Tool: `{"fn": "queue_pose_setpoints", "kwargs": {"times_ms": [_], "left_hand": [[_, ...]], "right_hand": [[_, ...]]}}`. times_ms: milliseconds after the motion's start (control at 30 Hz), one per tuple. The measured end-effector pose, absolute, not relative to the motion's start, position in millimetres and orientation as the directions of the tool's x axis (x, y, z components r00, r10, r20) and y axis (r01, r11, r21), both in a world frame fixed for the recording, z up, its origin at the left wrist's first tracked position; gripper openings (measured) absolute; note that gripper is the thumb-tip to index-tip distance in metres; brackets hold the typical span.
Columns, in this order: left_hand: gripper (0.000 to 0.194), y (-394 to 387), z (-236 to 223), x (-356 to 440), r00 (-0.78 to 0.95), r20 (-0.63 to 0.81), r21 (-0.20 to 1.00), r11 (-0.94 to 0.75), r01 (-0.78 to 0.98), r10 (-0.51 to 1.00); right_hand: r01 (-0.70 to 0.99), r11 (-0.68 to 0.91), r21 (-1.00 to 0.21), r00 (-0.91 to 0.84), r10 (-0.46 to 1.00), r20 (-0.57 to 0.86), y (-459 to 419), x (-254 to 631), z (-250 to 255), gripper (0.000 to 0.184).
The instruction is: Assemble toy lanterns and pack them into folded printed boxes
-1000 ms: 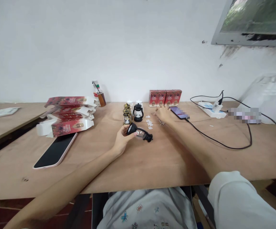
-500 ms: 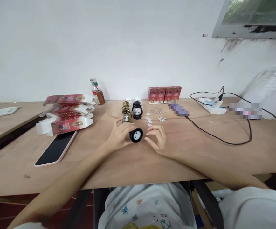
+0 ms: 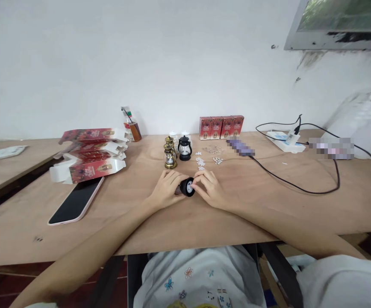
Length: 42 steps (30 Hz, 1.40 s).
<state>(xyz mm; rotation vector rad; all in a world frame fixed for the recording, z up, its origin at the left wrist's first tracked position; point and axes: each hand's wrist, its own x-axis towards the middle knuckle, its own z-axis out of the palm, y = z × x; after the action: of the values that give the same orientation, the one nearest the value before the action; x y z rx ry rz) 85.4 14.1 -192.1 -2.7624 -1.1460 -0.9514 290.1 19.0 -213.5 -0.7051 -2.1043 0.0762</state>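
Note:
My left hand (image 3: 165, 190) is closed around a small black lantern (image 3: 183, 191). It lies on its side, its round base with a white inner disc turned toward my right hand. My right hand (image 3: 211, 191) has thumb and forefinger pinched together at that disc; whatever may be between the fingertips is too small to make out. Behind my hands stand gold lanterns (image 3: 170, 160) and another black lantern (image 3: 184, 148), upright. Beside them lie small white pieces (image 3: 200, 161), a cluster of little round parts (image 3: 217, 161) and some thin, clear-looking bits (image 3: 213, 149).
Four-sided red boxes (image 3: 222, 128) stand in a row by the wall. Opened red cartons (image 3: 91, 149) are piled at the left, over a phone (image 3: 75, 201). A bottle (image 3: 132, 126) stands behind. At the right, a black cable (image 3: 288, 186) runs near a white power strip (image 3: 284, 141).
My right hand has come left until its fingertips meet the lantern's base. The lantern in my left hand has shifted slightly right and down, its base turned more to the right.

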Motion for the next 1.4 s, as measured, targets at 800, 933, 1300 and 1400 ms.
{"fn": "queue_pose_setpoints", "kwargs": {"times_ms": [800,933,1300,1400], "left_hand": [[0.034,18.4,-194.5,85.1,0.509,0.574,0.289,-0.74,0.607,0.642],[0.036,22.7,-194.0,78.4,0.497,0.612,0.246,-0.746,0.619,0.614],[0.033,21.3,-196.4,80.8,0.569,0.613,0.096,-0.767,0.634,0.548],[0.034,22.1,-196.9,80.1,0.567,0.616,0.096,-0.766,0.635,0.547]], "right_hand": [[0.332,0.899,-0.285,-0.462,0.419,0.782,36.6,291.5,-222.3,0.005],[0.396,0.845,-0.36,-0.338,0.499,0.798,60.1,298.7,-225.3,0.008],[0.909,0.317,-0.269,-0.053,0.729,0.683,162.3,293.4,-220.3,0.023],[0.93,0.27,-0.249,-0.063,0.785,0.616,173.7,289.6,-218.7,0.025]]}}
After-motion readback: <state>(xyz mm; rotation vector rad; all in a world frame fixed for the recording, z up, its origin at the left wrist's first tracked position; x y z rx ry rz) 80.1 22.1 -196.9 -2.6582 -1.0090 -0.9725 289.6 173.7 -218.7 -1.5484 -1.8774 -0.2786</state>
